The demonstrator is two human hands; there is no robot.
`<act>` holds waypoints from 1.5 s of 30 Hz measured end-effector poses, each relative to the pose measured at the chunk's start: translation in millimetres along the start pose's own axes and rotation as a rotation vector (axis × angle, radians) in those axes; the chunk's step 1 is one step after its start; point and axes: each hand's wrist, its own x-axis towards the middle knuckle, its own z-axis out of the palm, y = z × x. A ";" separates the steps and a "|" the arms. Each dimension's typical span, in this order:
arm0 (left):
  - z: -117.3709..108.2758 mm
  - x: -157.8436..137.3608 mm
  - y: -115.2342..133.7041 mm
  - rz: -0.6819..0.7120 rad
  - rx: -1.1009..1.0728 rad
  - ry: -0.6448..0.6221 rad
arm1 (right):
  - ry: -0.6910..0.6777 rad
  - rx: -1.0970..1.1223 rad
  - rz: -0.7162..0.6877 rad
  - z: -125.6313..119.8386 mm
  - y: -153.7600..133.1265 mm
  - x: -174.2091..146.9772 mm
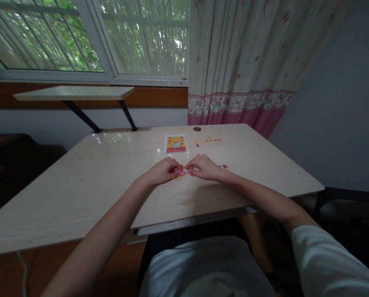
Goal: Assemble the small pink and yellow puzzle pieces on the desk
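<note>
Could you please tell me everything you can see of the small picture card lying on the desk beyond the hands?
The picture card is a small rectangle with a pale border, lying flat on the light wood-look desk, its lower edge towards the person. It looks like glossy paper or thin card. Its face is orange-yellow with a red band along the bottom and a small whitish figure in the middle, too small to make out. It sits just beyond both hands, left of a round hole in the desktop. Nothing touches it but the desk.

A home room: a floral curtain (233, 62) hangs beside a barred window (88, 37) behind a wooden desk (110, 181).
</note>
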 end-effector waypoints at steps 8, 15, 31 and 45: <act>2.7 2.0 0.3 0.003 0.042 0.012 | -0.038 -0.092 0.008 3.9 -11.5 4.3; 6.0 1.8 -3.0 0.000 0.033 0.032 | -0.011 -0.157 0.057 5.7 -18.0 6.2; 5.7 3.2 8.5 -0.323 -0.455 0.361 | 0.326 -0.209 -0.162 -17.7 2.9 2.6; 5.3 4.8 16.5 -0.308 -0.506 0.362 | 0.285 -0.135 -0.095 -17.0 -2.3 1.5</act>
